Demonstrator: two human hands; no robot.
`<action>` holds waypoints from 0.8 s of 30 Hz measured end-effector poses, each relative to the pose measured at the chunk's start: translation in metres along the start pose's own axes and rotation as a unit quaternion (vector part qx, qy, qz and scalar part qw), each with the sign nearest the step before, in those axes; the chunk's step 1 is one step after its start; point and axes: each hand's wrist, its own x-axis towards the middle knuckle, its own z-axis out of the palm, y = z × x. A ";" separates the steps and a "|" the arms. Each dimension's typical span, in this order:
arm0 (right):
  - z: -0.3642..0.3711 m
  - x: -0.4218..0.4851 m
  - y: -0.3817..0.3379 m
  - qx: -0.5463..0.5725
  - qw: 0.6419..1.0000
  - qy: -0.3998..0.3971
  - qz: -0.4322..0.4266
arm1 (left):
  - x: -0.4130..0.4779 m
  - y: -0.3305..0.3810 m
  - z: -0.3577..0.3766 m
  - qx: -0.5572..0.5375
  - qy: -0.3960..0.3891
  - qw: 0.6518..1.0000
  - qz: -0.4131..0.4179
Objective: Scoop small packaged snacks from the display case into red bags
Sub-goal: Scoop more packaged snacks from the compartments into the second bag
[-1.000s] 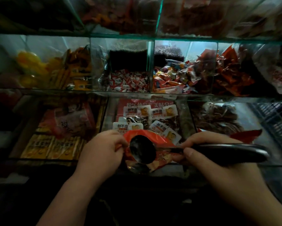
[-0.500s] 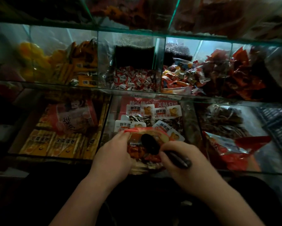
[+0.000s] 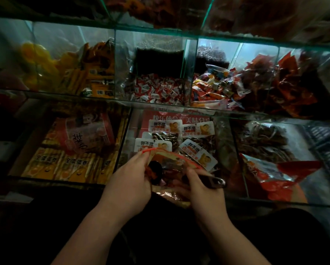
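Two dim glass shelves (image 3: 84, 96), left hand (image 3: 129, 180) pinching red bag (image 3: 173, 161) — right hand (image 3: 204, 194) gripping scoop (image 3: 215, 182)

1. Lower left of your view: yellow stick packs (image 3: 64, 165) lie flat side by side, printed faces up.
2. A clear round tub (image 3: 87, 133) with a red label lies tilted on its side on top of them.
3. Upper left: yellow rounded pieces (image 3: 34, 60), blurred. Orange stick packs (image 3: 95, 73) lean just beside them on the right.
4. Upper middle: a heap of red-and-white wrapped sweets (image 3: 158, 88), with a dark block (image 3: 159, 60) behind it.
5. Upper right: mixed coloured wrappers (image 3: 212, 87), then dark red crinkled packets (image 3: 286, 83).
6. Lower right: brown dried pieces (image 3: 263, 138) in clear wrap.
7. Your far right edge: a grey wire basket (image 3: 324, 142), partly cut off.
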 end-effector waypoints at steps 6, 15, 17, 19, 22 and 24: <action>-0.024 -0.019 -0.013 0.062 0.995 0.063 -0.038 | 0.002 -0.004 -0.003 0.006 0.001 1.000 -0.014; -0.069 -0.027 -0.045 0.085 0.994 0.069 -0.031 | -0.006 0.034 -0.001 0.020 0.161 0.985 0.054; -0.076 -0.029 -0.049 0.101 0.993 0.057 -0.031 | -0.009 0.045 0.007 -0.029 0.192 0.972 0.129; -0.083 -0.031 -0.052 0.116 0.991 0.052 -0.031 | -0.007 0.051 0.020 -0.030 0.150 0.977 0.150; -0.093 -0.033 -0.058 0.133 0.989 0.057 -0.040 | 0.002 0.046 0.040 0.001 0.103 0.988 0.112; -0.101 -0.036 -0.063 0.133 0.988 0.056 -0.058 | 0.008 0.042 0.051 -0.001 0.075 0.993 0.092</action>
